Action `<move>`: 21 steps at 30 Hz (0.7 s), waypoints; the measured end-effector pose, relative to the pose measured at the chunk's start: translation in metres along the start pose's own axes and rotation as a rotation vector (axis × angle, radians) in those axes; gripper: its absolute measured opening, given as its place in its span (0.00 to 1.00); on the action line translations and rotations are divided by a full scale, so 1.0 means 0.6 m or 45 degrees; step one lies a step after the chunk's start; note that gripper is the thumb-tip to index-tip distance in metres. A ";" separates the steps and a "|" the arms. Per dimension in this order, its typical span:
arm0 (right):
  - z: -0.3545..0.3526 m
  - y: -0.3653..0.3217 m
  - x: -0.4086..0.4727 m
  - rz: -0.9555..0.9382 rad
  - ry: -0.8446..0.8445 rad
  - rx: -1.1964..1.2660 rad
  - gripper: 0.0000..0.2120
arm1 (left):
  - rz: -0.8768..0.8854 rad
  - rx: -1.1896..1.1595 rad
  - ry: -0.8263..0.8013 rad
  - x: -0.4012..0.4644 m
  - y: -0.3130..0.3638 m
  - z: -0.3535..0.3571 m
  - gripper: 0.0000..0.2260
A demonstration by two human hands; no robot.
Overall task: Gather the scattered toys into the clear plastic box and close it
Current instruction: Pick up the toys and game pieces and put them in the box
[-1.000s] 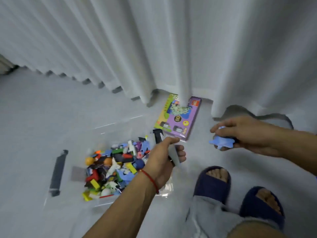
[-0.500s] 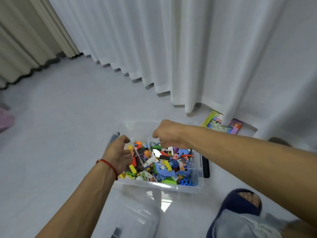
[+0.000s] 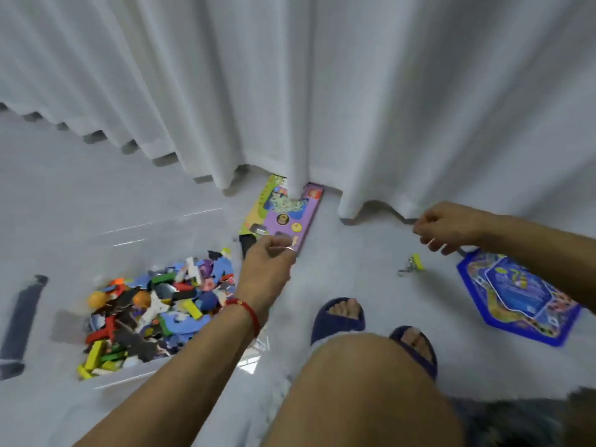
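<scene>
The clear plastic box [image 3: 129, 377] stands on the floor at the left, full of colourful toy pieces [image 3: 154, 304]. My left hand [image 3: 267, 262] hovers at the box's right edge, by its black latch [image 3: 247, 245]. Its fingers are loosely curled, and blur hides whether they pinch anything. My right hand [image 3: 448, 227] is out to the right near the curtain hem, fingers loosely curled and holding nothing I can see. A small yellow-green toy [image 3: 412, 264] lies on the floor just below and left of it. A blue hexagonal game board [image 3: 516, 295] lies further right.
A purple and green toy carton [image 3: 283, 214] lies half under the white curtain [image 3: 322, 91]. A second black latch [image 3: 22, 321] marks the box's left side. My feet in dark blue slippers [image 3: 335, 317] and my bare knee fill the lower middle.
Both hands have left the top of the box. The right hand swung far right toward the curtain hem, the left to the box's right edge. The view turned right.
</scene>
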State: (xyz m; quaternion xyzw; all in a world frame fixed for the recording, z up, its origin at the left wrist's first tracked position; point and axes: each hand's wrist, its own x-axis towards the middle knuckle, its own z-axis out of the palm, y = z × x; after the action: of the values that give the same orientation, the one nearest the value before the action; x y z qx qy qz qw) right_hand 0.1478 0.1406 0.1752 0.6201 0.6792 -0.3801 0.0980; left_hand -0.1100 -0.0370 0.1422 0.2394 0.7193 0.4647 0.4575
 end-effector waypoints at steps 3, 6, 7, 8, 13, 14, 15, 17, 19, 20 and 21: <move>0.016 0.135 0.037 0.117 0.090 -0.090 0.07 | 0.008 0.243 -0.318 0.041 -0.029 0.129 0.10; 0.087 0.227 0.086 0.088 0.107 -0.208 0.12 | 0.008 0.520 -0.553 0.092 -0.083 0.243 0.12; 0.113 0.251 0.108 0.058 0.092 -0.211 0.15 | 0.012 0.616 -0.600 0.110 -0.105 0.278 0.12; 0.137 0.271 0.130 0.027 0.086 -0.199 0.18 | 0.022 0.705 -0.631 0.128 -0.128 0.311 0.12; 0.213 0.327 0.238 -0.149 0.197 -0.187 0.32 | 0.244 1.105 -0.661 0.211 -0.218 0.431 0.19; 0.221 0.330 0.255 -0.189 0.240 -0.205 0.33 | 0.318 1.150 -0.647 0.224 -0.230 0.445 0.19; 0.228 0.333 0.270 -0.237 0.278 -0.210 0.33 | 0.383 1.173 -0.633 0.235 -0.240 0.458 0.20; 0.236 0.339 0.295 -0.348 0.370 -0.223 0.29 | 0.518 1.198 -0.613 0.254 -0.256 0.478 0.20; 0.240 0.347 0.313 -0.454 0.441 -0.274 0.22 | 0.648 1.217 -0.597 0.268 -0.268 0.495 0.18; 0.242 0.351 0.319 -0.494 0.466 -0.295 0.19 | 0.699 1.223 -0.584 0.273 -0.274 0.501 0.16; 0.244 0.355 0.326 -0.526 0.490 -0.307 0.16 | 0.740 1.219 -0.563 0.277 -0.277 0.508 0.14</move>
State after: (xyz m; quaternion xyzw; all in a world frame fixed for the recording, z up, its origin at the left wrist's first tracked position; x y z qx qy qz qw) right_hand 0.2521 0.1851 -0.1283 0.5135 0.8372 -0.1841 -0.0389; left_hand 0.0941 0.1526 -0.1233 0.6967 0.6415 0.1344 0.2917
